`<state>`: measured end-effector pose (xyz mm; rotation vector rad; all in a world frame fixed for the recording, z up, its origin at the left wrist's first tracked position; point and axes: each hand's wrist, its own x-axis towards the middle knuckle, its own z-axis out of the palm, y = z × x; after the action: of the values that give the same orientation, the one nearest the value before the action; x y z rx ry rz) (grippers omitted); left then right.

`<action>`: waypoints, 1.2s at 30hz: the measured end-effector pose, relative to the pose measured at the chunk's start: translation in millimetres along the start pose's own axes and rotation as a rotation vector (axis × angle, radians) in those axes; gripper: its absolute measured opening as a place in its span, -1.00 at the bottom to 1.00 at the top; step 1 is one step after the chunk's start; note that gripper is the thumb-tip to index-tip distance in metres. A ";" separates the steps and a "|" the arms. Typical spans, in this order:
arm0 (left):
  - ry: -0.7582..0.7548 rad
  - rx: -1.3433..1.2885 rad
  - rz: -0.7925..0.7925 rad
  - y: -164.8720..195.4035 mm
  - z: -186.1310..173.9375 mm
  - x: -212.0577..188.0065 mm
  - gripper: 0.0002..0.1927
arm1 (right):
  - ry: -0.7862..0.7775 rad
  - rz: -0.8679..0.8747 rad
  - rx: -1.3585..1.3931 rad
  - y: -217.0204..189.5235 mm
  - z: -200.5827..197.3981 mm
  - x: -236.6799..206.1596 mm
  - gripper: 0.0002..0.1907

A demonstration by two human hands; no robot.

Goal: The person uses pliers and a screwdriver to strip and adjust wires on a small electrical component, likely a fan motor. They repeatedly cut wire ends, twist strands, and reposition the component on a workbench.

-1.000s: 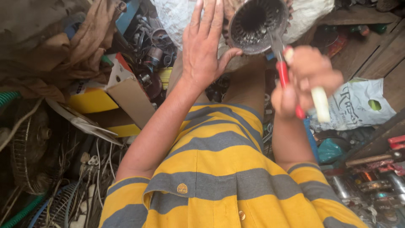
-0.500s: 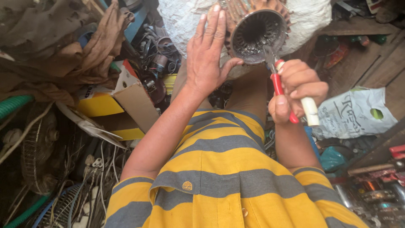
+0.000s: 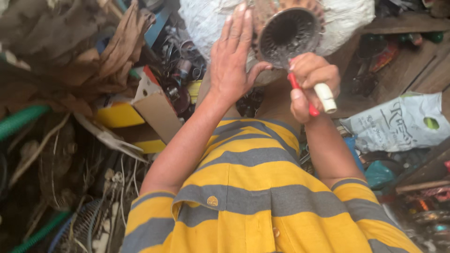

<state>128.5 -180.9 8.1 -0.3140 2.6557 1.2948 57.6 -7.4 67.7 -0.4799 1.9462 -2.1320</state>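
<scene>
A: Head view looks down over a yellow and grey striped shirt. What is in the hands?

B: The landmark is the round metal part, a dark ring-shaped piece with copper-brown windings around its rim, near the top of the picture. The left hand is just to the left of it, flat and released, fingers straight and together; its thumb reaches to the lower edge of the ring and seems to touch it. Whether the palm also presses against the side of the part, I cannot tell.

A: And the right hand?

B: The right hand is just under the round metal part, its grip clenched on a tool. A red handle and a cream-white handle stick out of the fist, downward and to the right. The front end of the tool goes up to the lower rim of the ring, but the tip is hidden there.

A: What lies around?

B: Behind the round metal part is a big white sack. Far to the lower left of the part lie a brown cardboard box, a yellow piece, a green hose and tangled wires. To the lower right lies a white plastic bag on wooden boards.
</scene>
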 end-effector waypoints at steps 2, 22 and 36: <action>-0.018 0.026 -0.006 0.2 -0.2 0.5 0.23 | -0.035 -0.038 0.014 -2.2 1.7 0.1 -0.77; 0.019 0.142 -0.005 -9.4 23.6 -2.4 0.16 | 0.214 -0.113 0.134 35.2 9.5 20.1 -0.68; -0.245 0.291 -0.107 1.7 7.3 -9.8 0.16 | -0.099 -0.183 -0.638 -117.6 -79.1 -72.9 -0.74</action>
<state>138.0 -173.0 7.3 -0.2351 2.5314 0.8399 102.1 104.7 171.8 -0.8762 2.5835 -1.4871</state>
